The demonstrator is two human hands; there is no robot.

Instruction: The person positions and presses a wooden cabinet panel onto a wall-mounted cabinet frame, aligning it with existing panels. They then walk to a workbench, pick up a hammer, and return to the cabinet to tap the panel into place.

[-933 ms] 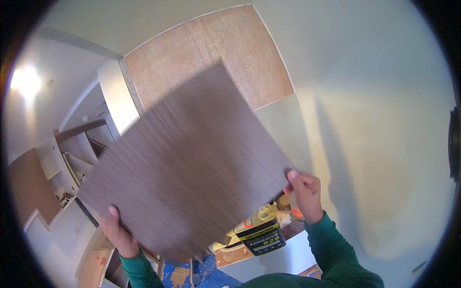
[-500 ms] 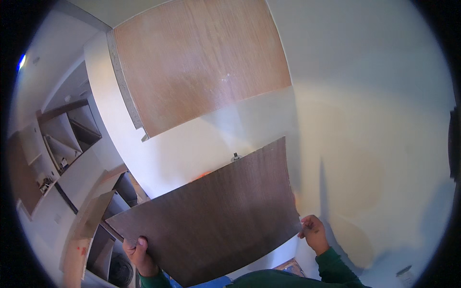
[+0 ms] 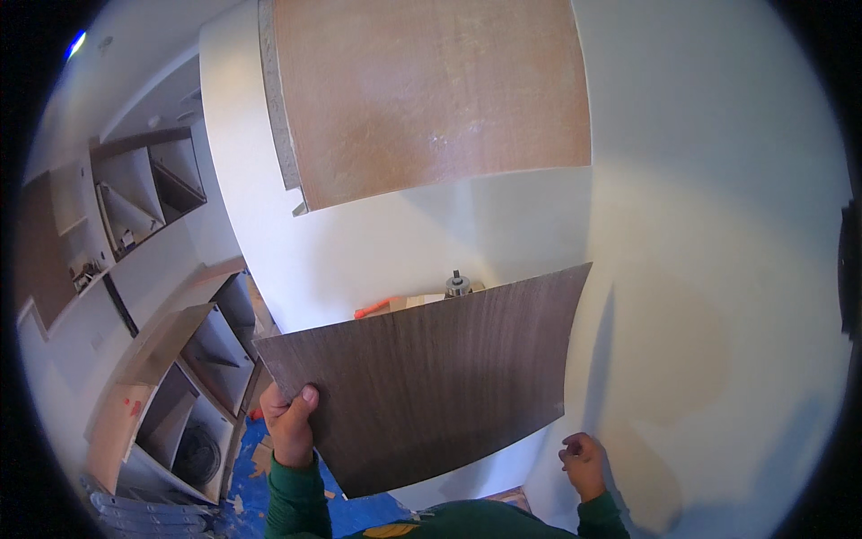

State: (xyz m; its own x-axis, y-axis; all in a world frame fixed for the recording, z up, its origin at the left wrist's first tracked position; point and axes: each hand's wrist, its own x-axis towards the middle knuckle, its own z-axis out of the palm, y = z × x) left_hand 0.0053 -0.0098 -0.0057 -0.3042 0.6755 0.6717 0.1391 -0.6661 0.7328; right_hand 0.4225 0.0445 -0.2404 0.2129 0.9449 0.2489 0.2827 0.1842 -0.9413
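A dark brown wood-grain panel [image 3: 440, 382] is held up tilted in front of me. My left hand [image 3: 289, 422] grips its lower left edge, with the thumb flat on the front face. Apart from the panel's lower right corner is my right hand [image 3: 585, 465], its fingers curled in; what they hold, if anything, is hidden. Above hangs a lighter wood-faced panel [image 3: 431, 99] against the white wall.
Behind the dark panel stand a round metal fitting [image 3: 458, 285] and an orange-handled tool [image 3: 375, 308]. Open cabinets [image 3: 184, 404] line the left side, above a blue floor cover [image 3: 247, 476] with scraps. A plain wall [image 3: 709, 269] rises close on the right.
The dark panel has turned more level and shifted right and slightly up in view. My right hand has come away from its right edge and sits lower. My left hand keeps its grip.
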